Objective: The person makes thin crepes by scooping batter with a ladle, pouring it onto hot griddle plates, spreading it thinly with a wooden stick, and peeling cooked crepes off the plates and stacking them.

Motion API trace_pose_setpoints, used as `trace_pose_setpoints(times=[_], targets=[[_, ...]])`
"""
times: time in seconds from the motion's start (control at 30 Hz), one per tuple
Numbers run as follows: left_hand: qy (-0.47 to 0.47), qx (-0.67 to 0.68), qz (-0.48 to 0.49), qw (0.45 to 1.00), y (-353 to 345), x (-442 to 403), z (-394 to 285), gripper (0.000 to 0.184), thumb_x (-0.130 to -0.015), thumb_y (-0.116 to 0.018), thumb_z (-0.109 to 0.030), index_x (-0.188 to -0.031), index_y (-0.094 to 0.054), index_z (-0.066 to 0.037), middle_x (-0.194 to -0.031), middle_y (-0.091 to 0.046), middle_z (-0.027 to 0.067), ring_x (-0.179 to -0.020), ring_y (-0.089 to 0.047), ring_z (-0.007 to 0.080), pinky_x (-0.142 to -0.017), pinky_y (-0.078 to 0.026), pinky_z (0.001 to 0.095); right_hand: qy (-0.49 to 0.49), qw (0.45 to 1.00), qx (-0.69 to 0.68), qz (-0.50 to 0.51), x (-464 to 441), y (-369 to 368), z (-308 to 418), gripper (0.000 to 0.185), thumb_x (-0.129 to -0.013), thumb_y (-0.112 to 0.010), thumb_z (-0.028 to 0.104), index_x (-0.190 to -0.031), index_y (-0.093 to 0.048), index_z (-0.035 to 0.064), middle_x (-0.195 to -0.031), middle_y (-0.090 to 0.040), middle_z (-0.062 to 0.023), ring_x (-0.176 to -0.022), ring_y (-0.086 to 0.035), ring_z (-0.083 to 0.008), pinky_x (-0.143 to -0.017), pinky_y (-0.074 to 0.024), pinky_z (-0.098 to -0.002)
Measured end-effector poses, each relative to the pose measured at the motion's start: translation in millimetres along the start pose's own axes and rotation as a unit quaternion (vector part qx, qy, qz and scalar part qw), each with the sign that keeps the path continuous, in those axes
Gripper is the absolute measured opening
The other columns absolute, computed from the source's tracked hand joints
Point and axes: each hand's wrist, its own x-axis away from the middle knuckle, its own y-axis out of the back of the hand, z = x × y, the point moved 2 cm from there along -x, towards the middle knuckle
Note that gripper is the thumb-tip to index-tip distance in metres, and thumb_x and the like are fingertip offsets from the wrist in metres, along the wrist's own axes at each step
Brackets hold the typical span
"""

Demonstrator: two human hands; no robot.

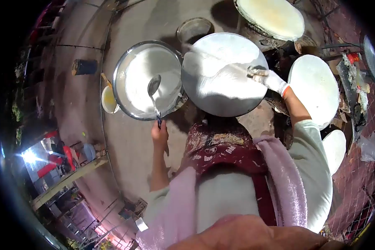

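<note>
My left hand (159, 132) is closed around the handle of a metal ladle (154, 85). The ladle's bowl is over a wide steel basin (117, 89) of white batter (139, 68). On my right hand (271, 80) is a white glove with an orange cuff, its fingertips smeared with batter. It is closed at the right side of a round griddle (223, 100). A pale, thin stick (214, 55), partly blurred, seems to run from its fingers across the griddle. White batter covers much of the griddle's top.
Round white-topped discs stand at the right (314, 89), far right (334, 150) and back (273, 16). Behind the griddle sits a shallow round pan (193, 29). A yellowish bowl (109, 100) is left of the basin, and a dark cylinder (84, 67) lies farther left.
</note>
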Motion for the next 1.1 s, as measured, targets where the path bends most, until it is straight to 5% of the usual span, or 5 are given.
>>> trace_pose_setpoints(times=[0.17, 0.33, 0.73, 0.93, 1.1], targets=[[-0.115, -0.164, 0.007, 0.980, -27, -44, -30, 0.026, -0.092, -0.056, -0.023, -0.084, -0.051, 0.001, -0.067, -0.057, 0.0165, -0.061, -0.057, 0.0321, -0.058, -0.045, 0.0436, -0.142, 0.987, -0.016, 0.067, 50, -13, 0, 0.035, -0.091, -0.061, 0.003, -0.126, -0.058, -0.0009, -0.120, -0.063, -0.0054, -0.103, -0.058, -0.0134, -0.091, -0.0481, -0.0257], [-0.212, -0.292, 0.028, 0.932, -62, -79, -51, 0.026, -0.092, -0.054, -0.027, -0.096, -0.051, -0.002, -0.081, -0.064, 0.0240, -0.077, -0.060, 0.0460, -0.065, -0.046, 0.0513, 0.011, 0.997, -0.071, -0.028, 21, 31, -38, 0.034, -0.087, -0.065, 0.000, -0.121, -0.061, 0.0000, -0.120, -0.064, -0.0060, -0.107, -0.058, -0.0137, -0.096, -0.0453, -0.0256], [-0.193, -0.402, 0.219, 0.868, -32, 49, 3, 0.018, -0.091, -0.051, -0.020, -0.097, -0.045, -0.004, -0.071, -0.062, 0.0271, -0.069, -0.061, 0.0472, -0.060, -0.046, 0.0582, -0.151, 0.983, -0.100, -0.009, 137, -68, -15, 0.039, -0.084, -0.069, 0.005, -0.122, -0.062, 0.0001, -0.096, -0.066, -0.0014, -0.079, -0.059, -0.0085, -0.073, -0.0486, -0.0224], [-0.252, -0.214, 0.338, 0.881, -16, 25, -20, 0.025, -0.091, -0.057, -0.024, -0.087, -0.047, -0.001, -0.076, -0.059, 0.0251, -0.077, -0.056, 0.0483, -0.062, -0.043, 0.0511, -0.136, 0.856, -0.476, -0.146, 140, -212, -28, 0.027, -0.089, -0.066, 0.019, -0.110, -0.061, 0.0026, -0.096, -0.065, -0.0034, -0.064, -0.054, -0.0042, -0.047, -0.0435, -0.0177], [-0.319, -0.047, 0.127, 0.938, 70, 3, -37, 0.020, -0.096, -0.055, -0.022, -0.091, -0.055, -0.002, -0.066, -0.057, 0.0072, -0.058, -0.052, 0.0155, -0.055, -0.042, 0.0313, -0.048, 0.877, -0.441, -0.183, -7, -330, 33, 0.033, -0.095, -0.056, 0.027, -0.120, -0.058, 0.0048, -0.082, -0.062, -0.0015, -0.066, -0.052, -0.0065, -0.060, -0.0456, -0.0221]])
